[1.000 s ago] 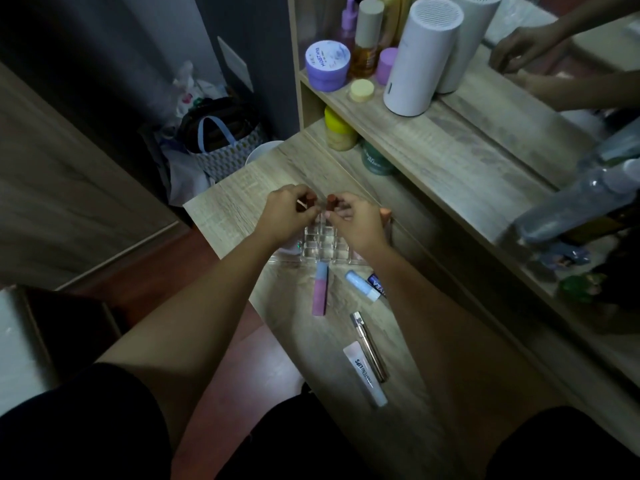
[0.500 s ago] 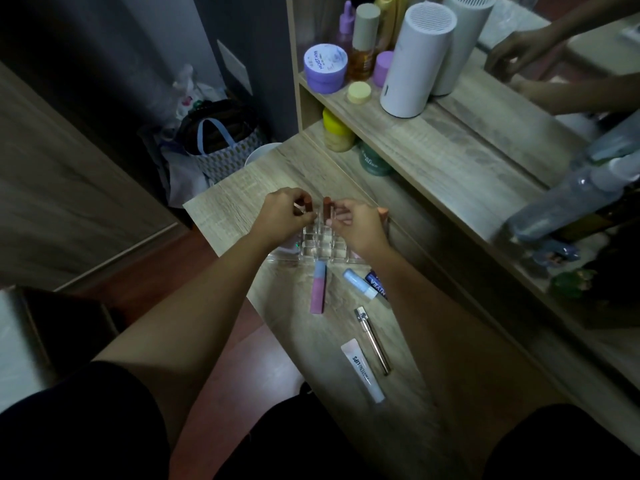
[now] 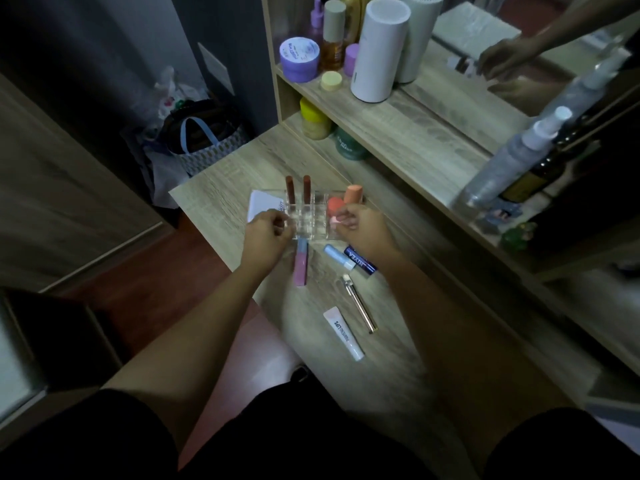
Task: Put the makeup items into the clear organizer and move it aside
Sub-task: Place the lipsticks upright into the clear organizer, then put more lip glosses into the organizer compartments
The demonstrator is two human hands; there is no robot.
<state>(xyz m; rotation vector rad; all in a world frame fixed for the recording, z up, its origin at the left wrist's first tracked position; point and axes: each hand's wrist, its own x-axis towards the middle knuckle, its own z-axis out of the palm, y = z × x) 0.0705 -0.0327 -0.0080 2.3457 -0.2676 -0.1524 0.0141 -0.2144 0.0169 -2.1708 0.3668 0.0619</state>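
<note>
Head view: two lipsticks [image 3: 298,190] upright in organizer [image 3: 304,220], five tubes [image 3: 300,265] outside, both hands' fingers [image 3: 277,220] loosely curled, empty.

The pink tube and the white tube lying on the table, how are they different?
The pink tube is pink with a pale blue end; the white tube is white with dark lettering. The pink tube lies right by the clear organizer, partly under the left hand; the white tube lies nearer the person, away from both hands. Both lie flat on the table, not yet in the organizer.
</note>
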